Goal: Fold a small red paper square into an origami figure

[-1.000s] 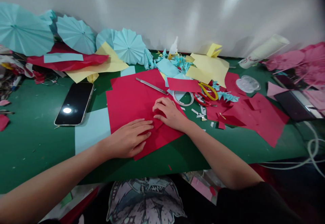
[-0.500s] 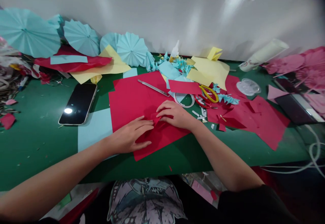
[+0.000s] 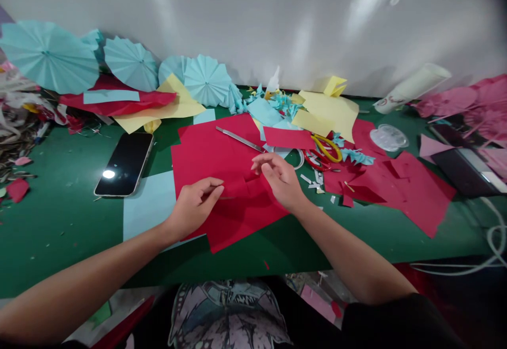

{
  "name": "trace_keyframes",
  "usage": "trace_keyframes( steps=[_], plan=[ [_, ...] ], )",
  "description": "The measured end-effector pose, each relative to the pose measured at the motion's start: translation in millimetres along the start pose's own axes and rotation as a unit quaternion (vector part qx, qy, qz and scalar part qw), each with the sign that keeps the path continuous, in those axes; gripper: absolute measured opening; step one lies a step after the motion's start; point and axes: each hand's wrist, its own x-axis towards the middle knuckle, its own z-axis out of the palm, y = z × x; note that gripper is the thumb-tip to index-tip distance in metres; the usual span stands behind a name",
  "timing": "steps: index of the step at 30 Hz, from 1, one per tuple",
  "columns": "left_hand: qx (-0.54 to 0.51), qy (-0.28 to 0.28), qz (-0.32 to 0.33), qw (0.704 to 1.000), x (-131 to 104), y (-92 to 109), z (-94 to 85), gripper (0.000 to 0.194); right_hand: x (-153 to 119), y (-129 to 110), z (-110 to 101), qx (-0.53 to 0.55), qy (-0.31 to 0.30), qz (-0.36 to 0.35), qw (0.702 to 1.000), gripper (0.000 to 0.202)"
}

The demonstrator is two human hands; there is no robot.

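Low over the red sheets (image 3: 209, 153), my left hand (image 3: 196, 206) pinches the left end of a small folded piece of red paper (image 3: 236, 186) between thumb and forefinger. The piece blends into the red beneath it, so its outline is hard to follow. My right hand (image 3: 281, 180) is lifted just right of that piece, fingers loosely bent and apart, with nothing visible in them. A silver craft knife (image 3: 240, 140) lies on the sheets beyond my hands. Under their left side sticks out a light blue sheet (image 3: 148, 206).
A phone (image 3: 124, 164) lies at the left. Yellow-handled scissors (image 3: 328, 148), red-handled scissors (image 3: 317, 160), a tape roll (image 3: 300, 159) and red scraps (image 3: 420, 185) lie to the right. Pleated blue paper rounds (image 3: 208, 81) line the wall. A white cable (image 3: 493, 238) hangs at right.
My left hand has gone from lying flat to a pinch, a little to the left. My right hand has lifted off the red paper and turned, moving slightly right.
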Motion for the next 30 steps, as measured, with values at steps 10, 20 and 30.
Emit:
trace_keyframes(
  steps=[10, 20, 30],
  plan=[
    [-0.33, -0.03, -0.116, 0.936, 3, 14, 14.8, 0.016, -8, -1, 13, 0.043, -0.064, 0.122, 0.99, 0.036],
    [-0.293, -0.055, -0.112, 0.948, 23, 14, 29.3, 0.018, -4, -9, 2, -0.055, -0.014, 0.097, 0.994, 0.028],
    [-0.421, -0.086, -0.159, 0.889, 22, 15, 29.6, 0.038, -8, -1, 5, 0.129, -0.119, 0.088, 0.981, 0.03]
  ],
)
